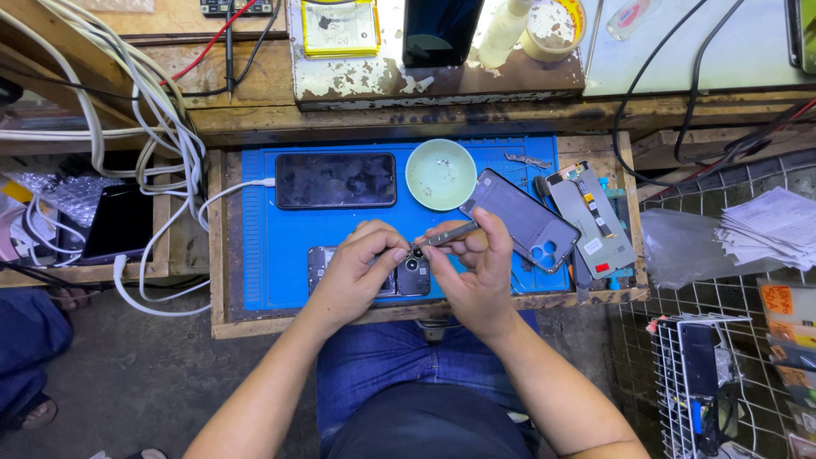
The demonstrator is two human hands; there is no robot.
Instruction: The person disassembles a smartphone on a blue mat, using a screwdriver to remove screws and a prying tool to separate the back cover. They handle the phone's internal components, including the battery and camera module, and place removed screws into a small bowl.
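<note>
On blue mat (255, 255), opened dark phone (408, 274); left fingers (387, 252) steady it, right fingers (463, 242) pinch screwdriver (449, 235).

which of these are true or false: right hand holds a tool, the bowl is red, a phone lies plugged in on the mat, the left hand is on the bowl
1. The right hand holds a thin tool. True.
2. The bowl is red. False: it is pale green.
3. A dark phone lies on the blue mat with a white cable plugged in. True.
4. The left hand rests on the bowl. False: it presses on the opened phone at the mat's near edge.
</note>
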